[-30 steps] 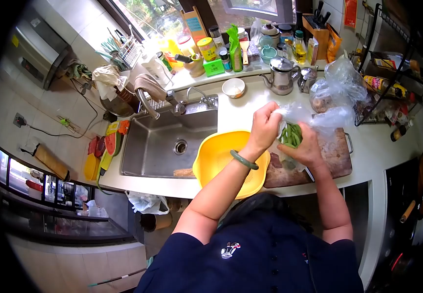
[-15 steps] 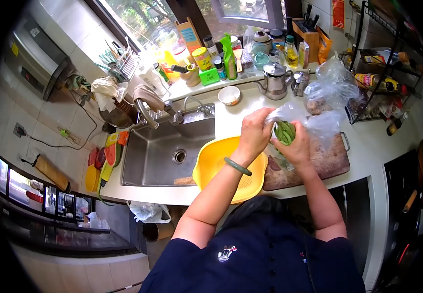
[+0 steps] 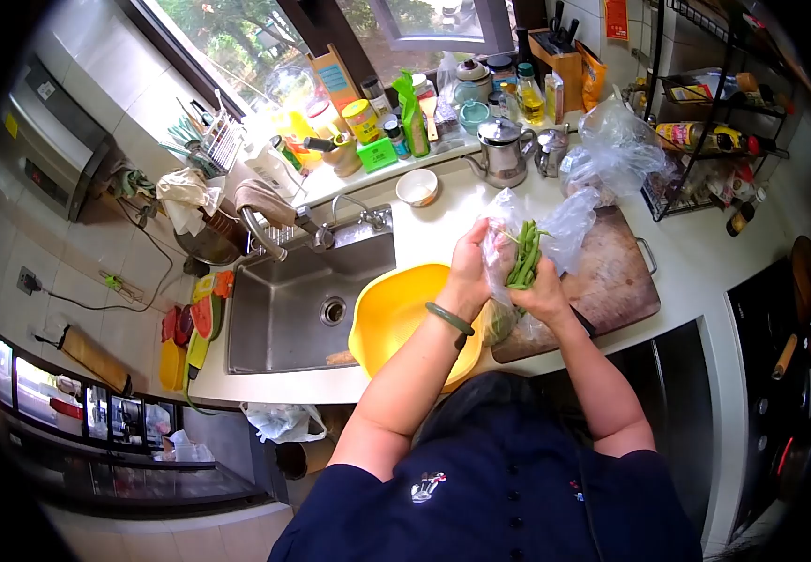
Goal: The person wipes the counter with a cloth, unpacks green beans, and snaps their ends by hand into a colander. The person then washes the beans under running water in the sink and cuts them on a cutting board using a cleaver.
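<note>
The left hand (image 3: 467, 273), a green bangle (image 3: 449, 319) at its wrist, is closed on a clear plastic bag (image 3: 499, 245). The right hand (image 3: 543, 293) is closed around the lower part of a bundle of green beans (image 3: 525, 255); exact finger spacing in each grip cannot be determined. The beans project upward between the hands, beside the bag. Below and left of the hands, a yellow colander (image 3: 394, 314) stands on the counter (image 3: 696, 272), next to the sink (image 3: 274, 314). A wooden cutting board (image 3: 616, 281) lies to the right of the colander.
</note>
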The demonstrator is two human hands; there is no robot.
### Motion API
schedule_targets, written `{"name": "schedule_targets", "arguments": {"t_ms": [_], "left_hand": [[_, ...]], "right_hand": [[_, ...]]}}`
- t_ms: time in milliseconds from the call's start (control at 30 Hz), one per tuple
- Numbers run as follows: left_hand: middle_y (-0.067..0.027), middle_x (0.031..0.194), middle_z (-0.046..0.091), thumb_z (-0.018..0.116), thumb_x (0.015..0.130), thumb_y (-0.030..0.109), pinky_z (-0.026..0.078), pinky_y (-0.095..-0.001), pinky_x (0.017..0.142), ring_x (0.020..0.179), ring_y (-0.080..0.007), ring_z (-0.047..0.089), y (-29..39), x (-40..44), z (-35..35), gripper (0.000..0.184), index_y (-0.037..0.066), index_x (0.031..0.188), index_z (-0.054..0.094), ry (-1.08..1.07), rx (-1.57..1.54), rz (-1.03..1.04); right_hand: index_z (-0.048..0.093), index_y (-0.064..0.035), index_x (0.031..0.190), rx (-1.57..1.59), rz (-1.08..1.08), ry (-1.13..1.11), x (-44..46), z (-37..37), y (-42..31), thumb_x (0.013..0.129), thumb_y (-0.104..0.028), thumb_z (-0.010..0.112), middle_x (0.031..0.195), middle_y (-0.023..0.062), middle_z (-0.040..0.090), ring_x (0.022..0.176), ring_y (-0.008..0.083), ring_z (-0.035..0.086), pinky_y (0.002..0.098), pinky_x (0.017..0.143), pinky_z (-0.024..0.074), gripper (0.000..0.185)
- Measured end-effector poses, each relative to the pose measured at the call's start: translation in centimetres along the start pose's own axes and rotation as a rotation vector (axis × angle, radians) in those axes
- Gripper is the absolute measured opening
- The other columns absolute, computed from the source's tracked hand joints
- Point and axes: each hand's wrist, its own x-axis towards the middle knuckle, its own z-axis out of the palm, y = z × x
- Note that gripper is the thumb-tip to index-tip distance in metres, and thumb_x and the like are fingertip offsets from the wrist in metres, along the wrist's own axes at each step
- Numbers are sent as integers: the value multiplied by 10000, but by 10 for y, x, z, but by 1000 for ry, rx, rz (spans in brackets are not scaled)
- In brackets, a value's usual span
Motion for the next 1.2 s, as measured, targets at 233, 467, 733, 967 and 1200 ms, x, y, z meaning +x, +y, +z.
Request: {"name": "schedule_targets", "arguments": {"t_ms": [233,467,733,967,1200], "left_hand": [[-9,625,514,396,920,301,403,-256,474,518,-132,474,-5,-2,-1,272,107,789,534,-2,-37,-33],[6,667,547,521,857,262,392,-229,509,566,-118,501,14,-5,-10,197,80,877,596,98,95,-15],[-89,1069,605,652,808,255,453,-286,856,968,-157,574,-2,-16,-21,479,6,1196,519,51,731,141],[-213,1240,512,797,616,375,365,-342,999,1177,-298,486,-5,-27,-21,967,-4,1360,309,-460,1669,-25],[-150,818,663,665,645,119,488,-338,701,755,-254,640,22,-61,-27,327,13,952,622,-121,1894,-100]], "right_hand": [[580,-15,1024,290,95,-65,-10,-12,3,642,-66,751,894,35,629,803,121,586,267,742,475,422],[526,-44,1034,577,255,154,-17,-34,27,685,1,662,845,49,576,769,154,576,285,701,481,377],[488,-81,1053,1037,131,400,-10,-55,21,776,-97,603,834,69,546,769,197,546,356,741,480,300],[491,-89,1046,1119,109,418,-2,-76,-10,777,-109,616,831,70,540,774,201,537,375,758,477,298],[504,-74,984,1141,-43,592,5,-129,-12,821,-184,591,833,62,527,794,181,520,374,783,461,215]]}}
